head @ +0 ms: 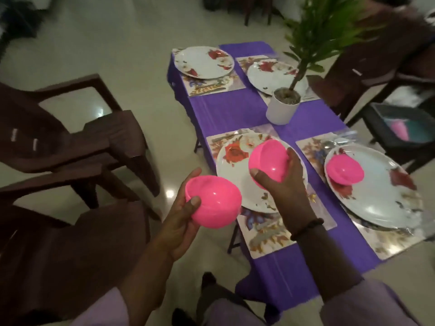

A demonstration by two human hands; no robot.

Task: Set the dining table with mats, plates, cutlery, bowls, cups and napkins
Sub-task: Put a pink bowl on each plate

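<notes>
My left hand [182,220] grips a pink bowl [215,201] just off the table's left edge. My right hand [280,184] holds a second pink bowl [267,161], tilted, above the near left floral plate [231,170]. A third pink bowl [344,169] rests on the near right plate [381,194]. Two more floral plates [203,62] [270,76] lie on mats at the far end. Each plate sits on a floral mat [266,236] over the purple tablecloth [237,111]. A fork [235,134] lies beyond the near left plate, and cutlery [339,141] beyond the near right one.
A potted green plant in a white pot [282,108] stands mid-table. Dark brown chairs [77,142] stand to the left, and another [367,74] at the far right. A dark basket [400,128] with pink and teal items sits on the right chair.
</notes>
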